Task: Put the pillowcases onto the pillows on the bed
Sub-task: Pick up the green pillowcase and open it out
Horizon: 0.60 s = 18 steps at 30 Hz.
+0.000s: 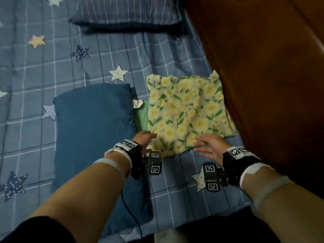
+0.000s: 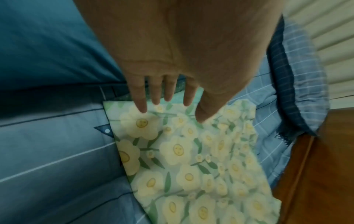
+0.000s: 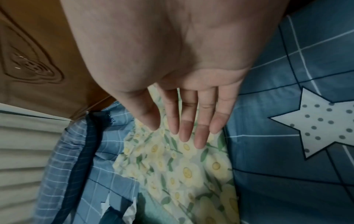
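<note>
A folded yellow flower-print pillowcase [image 1: 187, 109] lies flat on the bed beside the wooden headboard. A plain dark blue pillow [image 1: 94, 123] lies to its left. My left hand [image 1: 146, 137] hovers with straight fingers over the pillowcase's near left corner [image 2: 134, 112]. My right hand [image 1: 208, 144] reaches with straight, spread fingers to the near right edge of the pillowcase [image 3: 184, 166]. Whether the fingertips touch the cloth I cannot tell. Neither hand holds anything. A green fabric piece [image 1: 142, 116] peeks out under the pillowcase's left side.
A blue checked bedsheet with stars [image 1: 52, 55] covers the bed. A second pillow in blue plaid [image 1: 126, 13] lies at the far end. The brown wooden headboard [image 1: 263, 76] rises on the right. A small white tag [image 1: 137, 103] sits between pillow and pillowcase.
</note>
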Available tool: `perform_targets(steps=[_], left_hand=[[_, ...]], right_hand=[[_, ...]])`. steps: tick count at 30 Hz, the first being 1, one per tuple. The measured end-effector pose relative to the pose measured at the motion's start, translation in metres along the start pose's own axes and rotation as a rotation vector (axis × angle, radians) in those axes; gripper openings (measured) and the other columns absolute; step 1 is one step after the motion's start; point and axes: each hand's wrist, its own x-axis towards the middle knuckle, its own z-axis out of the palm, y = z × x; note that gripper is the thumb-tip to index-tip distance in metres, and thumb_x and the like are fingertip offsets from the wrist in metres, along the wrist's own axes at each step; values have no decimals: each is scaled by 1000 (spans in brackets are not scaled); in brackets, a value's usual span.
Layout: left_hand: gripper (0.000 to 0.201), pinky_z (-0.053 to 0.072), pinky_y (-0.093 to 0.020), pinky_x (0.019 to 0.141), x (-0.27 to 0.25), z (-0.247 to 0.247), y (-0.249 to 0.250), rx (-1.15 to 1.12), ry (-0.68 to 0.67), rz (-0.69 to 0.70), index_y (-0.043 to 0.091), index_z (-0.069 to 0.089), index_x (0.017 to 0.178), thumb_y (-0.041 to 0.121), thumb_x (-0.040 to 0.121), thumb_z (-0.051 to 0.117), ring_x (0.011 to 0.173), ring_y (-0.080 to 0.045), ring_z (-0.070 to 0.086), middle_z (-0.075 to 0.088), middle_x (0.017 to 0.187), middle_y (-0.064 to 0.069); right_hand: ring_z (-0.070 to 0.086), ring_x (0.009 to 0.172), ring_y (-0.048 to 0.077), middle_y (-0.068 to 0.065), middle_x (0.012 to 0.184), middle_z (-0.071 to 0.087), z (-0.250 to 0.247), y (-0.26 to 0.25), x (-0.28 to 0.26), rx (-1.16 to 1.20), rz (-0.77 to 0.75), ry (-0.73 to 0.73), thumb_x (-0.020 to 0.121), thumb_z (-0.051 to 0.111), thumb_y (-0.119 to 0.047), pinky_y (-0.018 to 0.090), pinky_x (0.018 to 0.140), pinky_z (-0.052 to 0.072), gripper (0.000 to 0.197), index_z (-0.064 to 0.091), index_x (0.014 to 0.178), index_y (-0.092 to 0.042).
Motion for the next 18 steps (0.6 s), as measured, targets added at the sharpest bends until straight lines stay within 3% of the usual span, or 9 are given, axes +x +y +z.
perform_targets(steps=[4,7,10,12,13,15,18], left_hand=[[76,56,-50,92,57,11,-15,153,187,50,19,38,145,27,79,76,104,-34,62,58,125,-17],[85,57,-44,88,79,13,-24,348,229,48,14,43,139,42,68,79,104,-35,64,59,125,-15],[69,53,-35,75,84,12,-25,520,225,60,8,56,125,48,73,78,95,-31,65,65,113,-13],[39,50,-32,70,80,14,-24,591,161,77,8,67,102,40,82,73,83,-28,62,66,94,-11],[25,48,-31,69,79,15,-24,609,135,90,11,68,87,35,85,71,79,-26,60,64,85,-9],[23,46,-30,68,69,19,-19,589,107,144,18,61,68,29,86,69,75,-24,56,59,74,-5],[21,45,-30,69,42,29,-10,508,70,325,20,52,69,30,81,67,74,-21,54,56,72,-4]], right_hand=[[68,86,25,15,109,68,-10,15,40,-2,-3,6,96,56,-17,39,95,49,17,65,110,-11],[68,87,24,12,105,68,-9,25,59,12,10,11,97,55,-17,40,97,49,18,65,110,-11],[68,89,26,10,101,68,-5,30,69,14,15,-6,97,55,-16,42,100,48,24,63,118,-8],[68,90,26,10,100,67,-2,31,70,7,13,-12,97,55,-16,42,99,48,25,63,119,-7],[67,90,26,10,99,67,0,30,68,6,12,-12,97,54,-16,41,98,48,26,62,120,-7],[67,90,27,11,99,67,4,26,63,-5,-2,-15,97,54,-16,39,92,49,26,62,120,-6],[67,91,27,13,106,66,14,13,46,-23,-34,-28,95,60,-20,39,88,50,27,61,120,-9]])
